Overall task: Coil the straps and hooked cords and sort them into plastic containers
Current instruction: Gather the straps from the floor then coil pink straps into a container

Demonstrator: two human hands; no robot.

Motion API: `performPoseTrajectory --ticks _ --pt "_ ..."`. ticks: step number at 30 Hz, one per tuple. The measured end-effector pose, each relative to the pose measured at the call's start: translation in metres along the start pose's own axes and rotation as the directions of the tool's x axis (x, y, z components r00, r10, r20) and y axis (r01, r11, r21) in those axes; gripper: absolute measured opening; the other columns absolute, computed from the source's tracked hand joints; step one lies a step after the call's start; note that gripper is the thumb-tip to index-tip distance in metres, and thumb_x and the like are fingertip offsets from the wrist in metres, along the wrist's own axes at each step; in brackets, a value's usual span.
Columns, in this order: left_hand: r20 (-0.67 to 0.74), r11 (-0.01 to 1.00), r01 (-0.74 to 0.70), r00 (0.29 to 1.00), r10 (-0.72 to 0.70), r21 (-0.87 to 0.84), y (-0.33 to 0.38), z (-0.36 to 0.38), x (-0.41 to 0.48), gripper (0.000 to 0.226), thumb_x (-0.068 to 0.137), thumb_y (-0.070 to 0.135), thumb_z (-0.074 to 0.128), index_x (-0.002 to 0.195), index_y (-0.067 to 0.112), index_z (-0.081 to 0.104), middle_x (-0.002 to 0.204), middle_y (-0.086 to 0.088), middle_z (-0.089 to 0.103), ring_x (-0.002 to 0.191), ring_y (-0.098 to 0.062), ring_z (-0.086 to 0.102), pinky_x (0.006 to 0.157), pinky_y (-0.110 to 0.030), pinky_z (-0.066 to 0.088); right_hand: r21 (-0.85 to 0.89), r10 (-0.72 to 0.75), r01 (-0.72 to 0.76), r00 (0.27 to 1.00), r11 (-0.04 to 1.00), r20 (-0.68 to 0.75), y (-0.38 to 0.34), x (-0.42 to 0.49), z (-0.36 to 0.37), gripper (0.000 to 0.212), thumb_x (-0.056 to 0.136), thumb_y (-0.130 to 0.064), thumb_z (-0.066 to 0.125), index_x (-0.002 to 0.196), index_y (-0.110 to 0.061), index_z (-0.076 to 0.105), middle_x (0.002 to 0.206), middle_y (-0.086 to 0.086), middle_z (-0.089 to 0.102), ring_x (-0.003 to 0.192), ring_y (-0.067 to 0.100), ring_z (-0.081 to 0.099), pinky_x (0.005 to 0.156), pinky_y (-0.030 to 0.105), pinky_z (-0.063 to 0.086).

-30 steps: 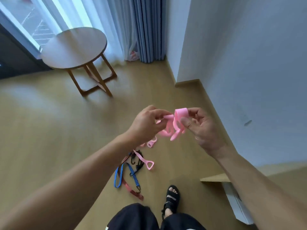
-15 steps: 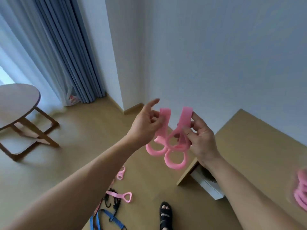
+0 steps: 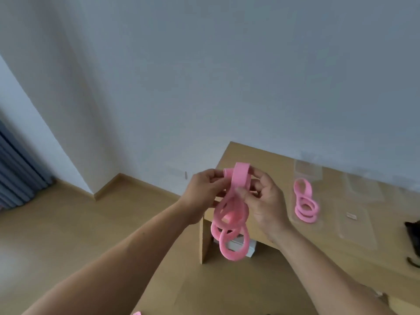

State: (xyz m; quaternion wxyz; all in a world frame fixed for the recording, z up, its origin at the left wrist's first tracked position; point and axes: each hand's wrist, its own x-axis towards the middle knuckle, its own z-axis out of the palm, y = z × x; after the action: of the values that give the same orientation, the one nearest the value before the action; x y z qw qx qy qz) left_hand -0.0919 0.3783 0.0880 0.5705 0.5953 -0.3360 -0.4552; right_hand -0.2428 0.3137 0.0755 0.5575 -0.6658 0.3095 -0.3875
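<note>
Currently your left grip [image 3: 204, 193] and right grip [image 3: 264, 202] both pinch the looped pink strap [image 3: 239, 177] at mid-frame; another coiled strap [image 3: 305, 202] lies on the counter [image 3: 270, 167], right.

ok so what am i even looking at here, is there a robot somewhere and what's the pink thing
No robot here. The picture comes from a camera worn on a person's head, looking forward and down, so the two bare arms are that person's own. The left hand and right hand both pinch a pink strap, folded into loops, in front of a wooden desk. On the desk lies a second pink strap, already coiled, on or in a clear plastic container (hard to tell which), with more clear containers beside it.
</note>
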Motion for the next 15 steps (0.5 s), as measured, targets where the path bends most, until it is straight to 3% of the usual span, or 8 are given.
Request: performPoseTrajectory --ticks 5,10,13,15 --pt "0.08 0.997 0.063 0.995 -0.066 0.036 -0.012 0.088 0.044 0.018 0.095 0.027 0.066 0.104 0.013 0.07 0.091 -0.011 0.074 0.072 -0.019 0.069 0.058 -0.031 0.057 0.015 0.035 -0.033 0.992 0.999 -0.125 0.035 0.004 -0.078 0.041 0.088 -0.02 0.072 0.126 -0.028 0.059 0.105 -0.008 0.072 0.093 0.008 0.069 0.071 0.022 0.056" --pt "0.09 0.989 0.125 0.987 -0.132 0.083 -0.028 0.171 0.094 0.014 0.094 0.023 0.066 0.1 0.011 0.072 0.09 -0.012 0.073 0.071 -0.022 0.067 0.062 -0.035 0.056 0.029 0.148 -0.146 0.96 0.989 -0.238 0.069 0.024 -0.154 0.03 0.088 -0.027 0.071 0.117 -0.027 0.063 0.094 -0.008 0.07 0.072 0.008 0.071 0.058 0.02 0.055" --pt "0.144 0.976 0.21 0.966 -0.216 0.052 -0.035 0.204 0.119 0.018 0.095 0.025 0.065 0.108 0.015 0.072 0.096 -0.008 0.073 0.074 -0.019 0.067 0.069 -0.035 0.057 0.021 0.184 -0.187 0.938 0.982 -0.295 0.084 0.045 -0.193 0.024 0.085 -0.027 0.076 0.105 -0.035 0.065 0.095 -0.011 0.067 0.073 0.0 0.068 0.056 0.013 0.051" --pt "0.244 0.963 0.264 0.932 -0.267 0.043 -0.043 0.219 0.132 0.025 0.096 0.03 0.061 0.119 0.024 0.068 0.108 -0.003 0.074 0.088 -0.018 0.071 0.078 -0.032 0.058 0.032 0.219 -0.222 0.915 0.975 -0.338 0.095 0.061 -0.216 0.032 0.082 -0.027 0.078 0.109 -0.034 0.064 0.1 -0.009 0.067 0.08 0.003 0.068 0.059 0.016 0.054"
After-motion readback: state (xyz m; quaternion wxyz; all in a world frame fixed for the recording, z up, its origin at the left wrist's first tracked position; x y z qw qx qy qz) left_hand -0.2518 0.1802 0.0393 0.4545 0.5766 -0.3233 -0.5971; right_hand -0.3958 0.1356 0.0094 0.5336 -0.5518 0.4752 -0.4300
